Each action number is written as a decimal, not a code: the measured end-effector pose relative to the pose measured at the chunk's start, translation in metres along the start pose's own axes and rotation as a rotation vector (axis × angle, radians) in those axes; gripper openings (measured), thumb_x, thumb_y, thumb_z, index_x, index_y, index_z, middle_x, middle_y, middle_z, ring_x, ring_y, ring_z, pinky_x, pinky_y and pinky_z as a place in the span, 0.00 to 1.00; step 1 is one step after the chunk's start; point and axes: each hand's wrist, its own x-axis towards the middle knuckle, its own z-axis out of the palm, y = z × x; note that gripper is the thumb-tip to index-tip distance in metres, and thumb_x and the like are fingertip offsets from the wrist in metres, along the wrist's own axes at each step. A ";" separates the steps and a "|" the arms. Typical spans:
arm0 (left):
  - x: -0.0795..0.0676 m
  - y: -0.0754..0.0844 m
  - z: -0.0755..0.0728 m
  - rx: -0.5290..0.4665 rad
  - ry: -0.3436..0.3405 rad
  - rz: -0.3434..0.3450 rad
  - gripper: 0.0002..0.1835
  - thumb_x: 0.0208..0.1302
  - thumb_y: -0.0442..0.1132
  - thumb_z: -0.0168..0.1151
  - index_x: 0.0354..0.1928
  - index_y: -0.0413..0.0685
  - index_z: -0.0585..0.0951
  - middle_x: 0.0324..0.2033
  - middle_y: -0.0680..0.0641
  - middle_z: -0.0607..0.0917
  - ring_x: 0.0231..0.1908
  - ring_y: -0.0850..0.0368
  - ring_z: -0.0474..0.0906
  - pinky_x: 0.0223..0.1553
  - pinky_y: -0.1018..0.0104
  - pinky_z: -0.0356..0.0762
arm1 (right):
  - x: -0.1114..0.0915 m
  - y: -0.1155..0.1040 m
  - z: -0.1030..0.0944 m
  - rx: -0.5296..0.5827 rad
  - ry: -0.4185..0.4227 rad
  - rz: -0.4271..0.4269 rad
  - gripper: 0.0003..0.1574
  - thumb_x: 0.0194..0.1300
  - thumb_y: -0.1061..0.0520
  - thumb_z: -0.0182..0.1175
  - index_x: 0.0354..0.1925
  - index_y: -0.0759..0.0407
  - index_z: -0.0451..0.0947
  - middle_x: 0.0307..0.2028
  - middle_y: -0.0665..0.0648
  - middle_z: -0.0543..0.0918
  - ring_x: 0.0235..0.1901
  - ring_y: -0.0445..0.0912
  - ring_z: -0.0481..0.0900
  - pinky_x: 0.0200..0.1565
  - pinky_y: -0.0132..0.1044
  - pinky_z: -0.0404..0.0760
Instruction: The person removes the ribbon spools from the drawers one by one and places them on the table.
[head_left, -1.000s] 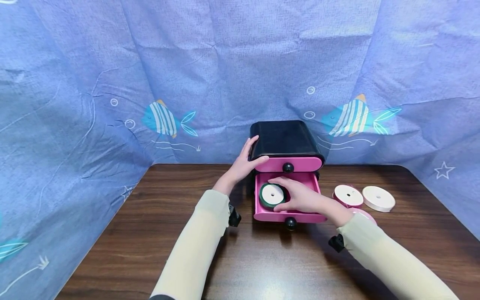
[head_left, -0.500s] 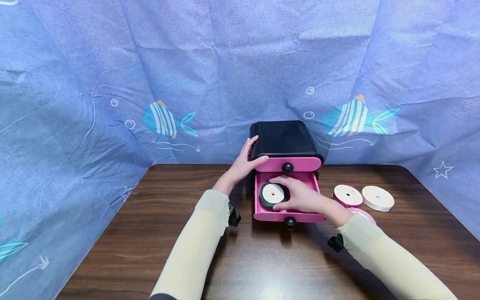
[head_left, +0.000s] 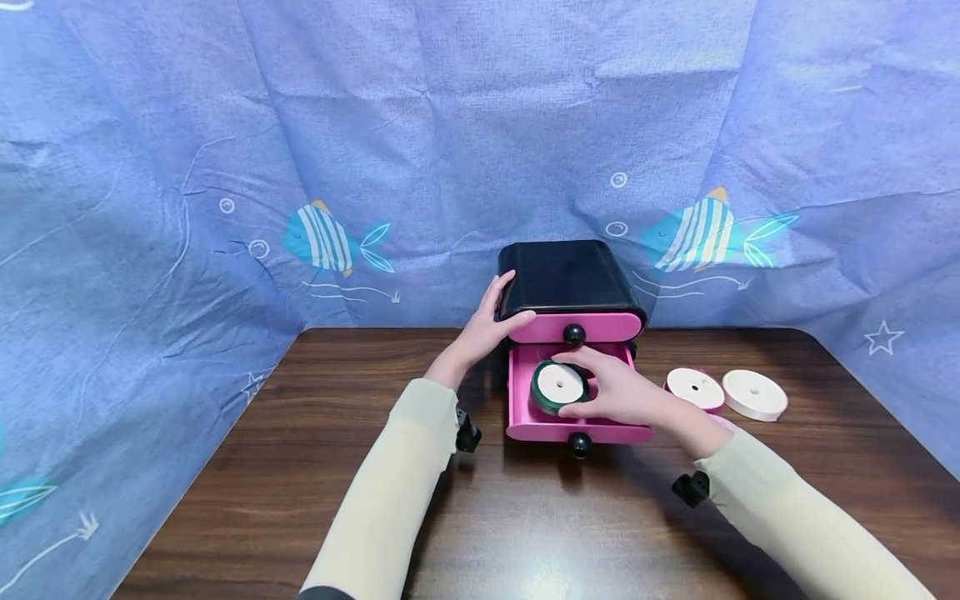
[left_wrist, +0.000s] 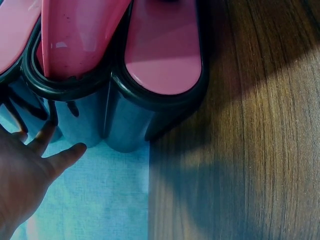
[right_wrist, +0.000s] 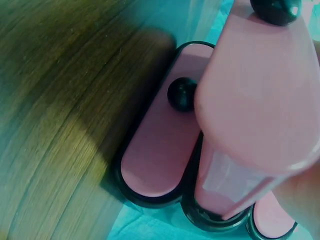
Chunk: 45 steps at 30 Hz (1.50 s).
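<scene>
A black drawer cabinet (head_left: 566,275) with pink drawer fronts stands at the back of the table. Its middle drawer (head_left: 525,431) is pulled out, while the drawers above and below it are closed, the lower closed one (right_wrist: 160,150) showing in the right wrist view. Inside the pulled-out drawer, my right hand (head_left: 621,393) pinches a green ribbon spool (head_left: 558,383) between thumb and fingers, its white face up. My left hand (head_left: 480,333) rests against the cabinet's left side, fingers extended and thumb at the front edge. The left wrist view shows spread fingers (left_wrist: 65,160) beside the black casing.
Right of the cabinet lie a magenta ribbon spool (head_left: 696,389) and a white ribbon spool (head_left: 755,395). A pink one (head_left: 724,422) is partly hidden behind my right wrist. A blue fish-print cloth (head_left: 420,167) hangs behind the wooden table (head_left: 300,467).
My right hand has shifted slightly rightward with the green ribbon spool, moving it off the drawer's left side toward its middle. The left hand has stayed in place.
</scene>
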 end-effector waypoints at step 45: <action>-0.010 0.021 -0.005 -0.036 -0.065 -0.038 0.43 0.66 0.51 0.62 0.77 0.67 0.50 0.76 0.52 0.35 0.74 0.54 0.36 0.67 0.41 0.47 | -0.138 0.031 -0.073 -0.142 0.311 0.033 0.46 0.38 0.62 0.81 0.58 0.62 0.74 0.50 0.42 0.76 0.46 0.26 0.71 0.45 0.16 0.68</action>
